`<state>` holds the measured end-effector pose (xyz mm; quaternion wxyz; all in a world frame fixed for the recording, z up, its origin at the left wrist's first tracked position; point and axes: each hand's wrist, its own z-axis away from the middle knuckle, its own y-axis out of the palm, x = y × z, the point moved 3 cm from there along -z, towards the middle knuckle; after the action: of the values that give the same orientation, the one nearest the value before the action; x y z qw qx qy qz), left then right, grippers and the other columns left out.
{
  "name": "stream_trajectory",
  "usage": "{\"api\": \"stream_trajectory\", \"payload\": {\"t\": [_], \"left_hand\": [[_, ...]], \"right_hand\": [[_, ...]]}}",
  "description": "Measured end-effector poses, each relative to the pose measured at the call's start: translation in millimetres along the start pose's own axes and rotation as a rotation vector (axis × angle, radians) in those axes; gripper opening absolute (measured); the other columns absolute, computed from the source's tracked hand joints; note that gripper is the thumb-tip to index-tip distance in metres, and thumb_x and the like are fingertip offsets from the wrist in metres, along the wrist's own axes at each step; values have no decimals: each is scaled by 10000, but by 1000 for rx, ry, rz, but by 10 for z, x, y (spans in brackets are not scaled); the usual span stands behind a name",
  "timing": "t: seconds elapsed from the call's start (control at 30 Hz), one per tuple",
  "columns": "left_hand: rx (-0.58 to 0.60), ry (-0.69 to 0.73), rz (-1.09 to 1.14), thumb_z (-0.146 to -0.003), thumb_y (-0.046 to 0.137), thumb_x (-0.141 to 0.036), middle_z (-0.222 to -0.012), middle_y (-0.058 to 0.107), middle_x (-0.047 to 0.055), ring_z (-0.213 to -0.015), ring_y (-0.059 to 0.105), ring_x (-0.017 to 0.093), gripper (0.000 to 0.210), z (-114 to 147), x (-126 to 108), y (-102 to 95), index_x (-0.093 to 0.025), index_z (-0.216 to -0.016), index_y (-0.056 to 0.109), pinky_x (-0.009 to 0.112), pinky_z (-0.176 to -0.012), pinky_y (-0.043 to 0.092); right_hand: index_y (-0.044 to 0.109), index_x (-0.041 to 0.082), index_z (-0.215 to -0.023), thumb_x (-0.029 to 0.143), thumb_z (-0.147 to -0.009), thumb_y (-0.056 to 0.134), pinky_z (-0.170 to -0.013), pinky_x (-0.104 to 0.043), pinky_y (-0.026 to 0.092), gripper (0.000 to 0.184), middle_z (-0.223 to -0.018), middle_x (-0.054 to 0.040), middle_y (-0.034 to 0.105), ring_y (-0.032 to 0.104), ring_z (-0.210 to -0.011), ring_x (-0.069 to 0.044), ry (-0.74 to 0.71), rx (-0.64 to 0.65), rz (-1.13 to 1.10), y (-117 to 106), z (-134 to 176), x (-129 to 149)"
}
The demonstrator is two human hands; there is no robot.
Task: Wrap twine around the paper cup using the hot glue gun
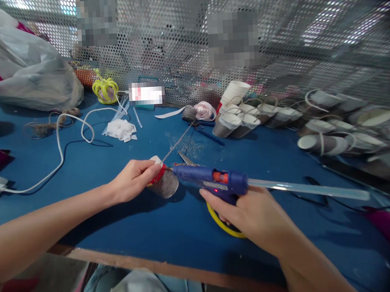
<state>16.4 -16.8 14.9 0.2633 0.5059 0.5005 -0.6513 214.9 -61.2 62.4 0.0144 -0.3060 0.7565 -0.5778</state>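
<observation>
Here's the left hand [136, 179], its grip clamped on a paper cup [167, 184] that leans on its side just above the worktop [97, 216], red band by the fingers. A grey cord [178, 145] runs taut from those fingertips back to its ball [189, 113]. And the right hand [251, 213] has its grip wrapped round a blue glue gun [206, 178], red light on, nozzle right beside the left thumb! Whether that tip touches the cup, I can't tell.

That's the danger, I'd say: one slip and hot glue could catch the thumb. If the cord snags at the ball, the tug could pull it off line. Squeeze too hard and the thin cup may buckle. Watch that metal blade [185, 158] near the nozzle too, and the long glue stick [308, 189] poking out behind, easily knocked.
</observation>
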Motion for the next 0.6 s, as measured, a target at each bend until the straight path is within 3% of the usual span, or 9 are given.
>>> {"api": "stream_trajectory", "payload": {"t": [0.17, 0.33, 0.47, 0.6], "left_hand": [[7, -22, 8, -805, 326, -426, -558, 373, -32, -527, 334, 79, 398, 2, -1, 4, -108, -664, 518, 196, -510, 309], [-9, -5, -4, -805, 332, -415, -552, 350, -36, -526, 321, 76, 385, 7, -18, 2, -115, -619, 484, 192, -500, 292], [0, -10, -5, -804, 327, -419, -544, 368, -33, -519, 332, 77, 392, 1, -20, 3, -113, -627, 497, 193, -500, 303], [-18, -6, -5, -803, 329, -426, -541, 383, -31, -519, 348, 79, 402, -4, -9, -4, -108, -637, 511, 191, -497, 312]], "right_hand": [[635, 251, -739, 373, -754, 434, -520, -266, 450, 236, -485, -11, 572, 593, -596, -189, 17, -24, 69, -14, 2, 32], [638, 261, -715, 358, -772, 407, -518, -267, 455, 256, -423, 2, 535, 594, -585, -189, -2, 40, 37, -15, -9, 34], [635, 249, -755, 364, -760, 431, -553, -280, 464, 234, -527, -10, 597, 605, -646, -198, 13, 6, 62, -21, -9, 26], [629, 249, -752, 354, -760, 440, -514, -275, 458, 217, -510, -8, 586, 588, -574, -183, 12, -5, 60, -3, -2, 27]]}}
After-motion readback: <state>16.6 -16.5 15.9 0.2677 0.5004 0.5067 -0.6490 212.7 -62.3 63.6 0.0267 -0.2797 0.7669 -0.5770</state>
